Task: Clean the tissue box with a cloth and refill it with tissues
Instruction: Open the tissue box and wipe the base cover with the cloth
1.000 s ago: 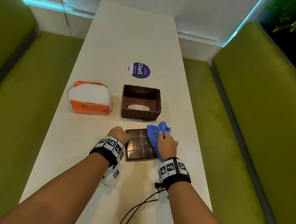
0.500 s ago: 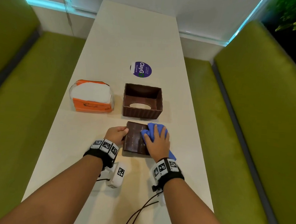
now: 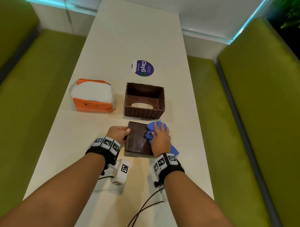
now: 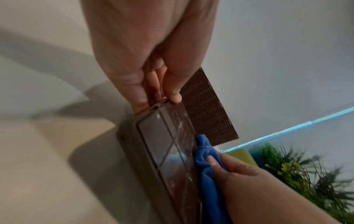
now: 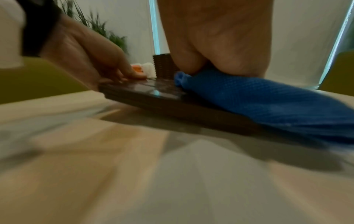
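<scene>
The brown tissue box (image 3: 144, 111) stands open side up on the table, its oval slot against the tabletop. Its flat brown bottom plate (image 3: 137, 140) lies just in front of it. My left hand (image 3: 125, 132) grips the plate's left edge, thumb on top (image 4: 162, 100). My right hand (image 3: 160, 131) holds a bunched blue cloth (image 3: 150, 131) and presses it on the plate's far right part; a tail of the cloth trails under my wrist. White specks show on the plate (image 4: 166, 144) next to the cloth (image 4: 206, 181). An orange pack of white tissues (image 3: 92, 95) sits left of the box.
A round purple sticker (image 3: 143, 68) lies on the white table (image 3: 133, 33) beyond the box. Green benches (image 3: 250, 119) run along both sides. A black cable (image 3: 139, 212) hangs from my right wrist over the near table.
My right hand has wiped the cloth across the plate, and now sits on its far right part. My left hand has moved from the plate's near left up to its left edge.
</scene>
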Available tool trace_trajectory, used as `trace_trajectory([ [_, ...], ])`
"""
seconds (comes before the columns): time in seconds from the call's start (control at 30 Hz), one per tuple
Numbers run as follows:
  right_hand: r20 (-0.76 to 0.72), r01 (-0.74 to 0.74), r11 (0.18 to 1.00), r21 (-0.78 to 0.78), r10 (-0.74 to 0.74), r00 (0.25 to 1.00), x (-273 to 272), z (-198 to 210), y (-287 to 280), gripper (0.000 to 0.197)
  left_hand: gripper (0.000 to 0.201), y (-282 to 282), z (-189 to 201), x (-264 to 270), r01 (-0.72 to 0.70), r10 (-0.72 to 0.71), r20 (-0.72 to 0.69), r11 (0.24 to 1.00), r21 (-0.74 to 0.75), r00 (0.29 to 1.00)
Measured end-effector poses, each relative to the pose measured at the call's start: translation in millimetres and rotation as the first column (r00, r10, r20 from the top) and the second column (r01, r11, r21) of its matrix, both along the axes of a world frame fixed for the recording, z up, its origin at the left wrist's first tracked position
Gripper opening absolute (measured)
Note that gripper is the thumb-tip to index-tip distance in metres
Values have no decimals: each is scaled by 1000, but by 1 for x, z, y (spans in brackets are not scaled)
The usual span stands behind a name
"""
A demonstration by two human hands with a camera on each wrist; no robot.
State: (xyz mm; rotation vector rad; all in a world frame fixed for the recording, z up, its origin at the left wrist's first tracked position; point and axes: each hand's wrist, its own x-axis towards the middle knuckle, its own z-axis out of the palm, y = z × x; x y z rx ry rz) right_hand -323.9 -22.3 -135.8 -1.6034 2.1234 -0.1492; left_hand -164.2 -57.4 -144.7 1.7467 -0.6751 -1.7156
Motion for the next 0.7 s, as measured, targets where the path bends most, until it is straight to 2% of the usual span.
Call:
trace_trajectory([
  [0.03,-32,-9,1000,13,10,999,5,0,0,47,26,0,-2,1,-1,1,23,1000,5,1000],
  [0.1,-41,-139,990,12,139,989,18,-2,7,51,14,0,-5,3,-8,8,58,1000,-2,998],
  [0.2,88,-338,939,-66,343,935,31,-3,26,63,26,0,-11,3,-10,10,55,1000,-2,998],
  [0.27,43,-396,914,-85,400,915,21,-5,23,66,27,2,-12,4,9,-10,40,1000,9,999],
  [0.33,-27,-323,945,-55,322,946,7,-6,13,66,20,1,-11,4,56,-57,37,998,13,998],
  [0.4,-71,-148,988,-34,145,987,-2,-4,3,63,19,1,-11,4,70,-71,18,997,21,997],
  [0.47,-100,-25,999,29,28,995,3,1,-4,60,31,0,-18,6,37,-37,-18,999,24,999],
  [0.5,-112,-16,998,60,22,993,12,3,-5,60,35,1,-19,7,13,-11,-49,999,45,999],
  [0.57,-107,-148,986,77,156,982,30,4,-4,62,35,1,-21,9,11,-4,-103,998,64,995],
  [0.63,-44,-363,930,65,366,930,37,2,2,65,35,1,-18,12,34,-24,-165,997,63,986],
  [0.7,18,-494,868,45,494,869,25,0,11,66,35,0,-20,13,35,-21,-212,997,63,977],
])
